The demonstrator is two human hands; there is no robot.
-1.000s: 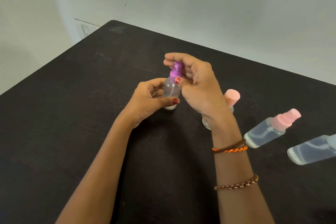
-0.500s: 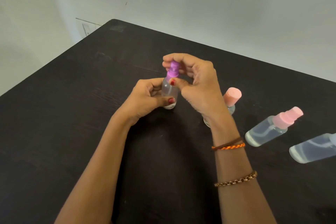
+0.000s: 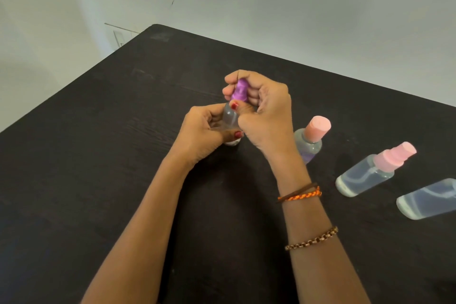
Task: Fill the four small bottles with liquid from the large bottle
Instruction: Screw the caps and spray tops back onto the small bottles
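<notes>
A small clear bottle [image 3: 230,119] stands upright near the middle of the dark worktop [image 3: 98,155], its base on the surface. The left hand [image 3: 201,134] grips its body, fingers curled round the far side and the thumb across the front near the base. The right hand [image 3: 264,111] comes over from the right, and its fingers [image 3: 237,76] are clamped round the purple spray cap [image 3: 239,92] on top of the bottle, thumb pressed just under the cap.

Just right of the right wrist stands a second bottle with a pink cap [image 3: 317,128]; its lower body is partly hidden behind the wrist. Further right, a third bottle with a pink spray top [image 3: 375,170] shows clear liquid inside. Nearer the right edge of the view, a fourth clear bottle [image 3: 429,198], also holding liquid, is cut off by the frame, so its cap cannot be seen. These three form a line running toward the near right.

The worktop's far edge runs diagonally behind the hands, well apart from them, with a pale wall [image 3: 271,2] beyond. Its left corner lies at the upper left. Left of the hands and in front of them, between the two forearms, the dark surface is open. Two bracelets [image 3: 299,195] sit on the right forearm.
</notes>
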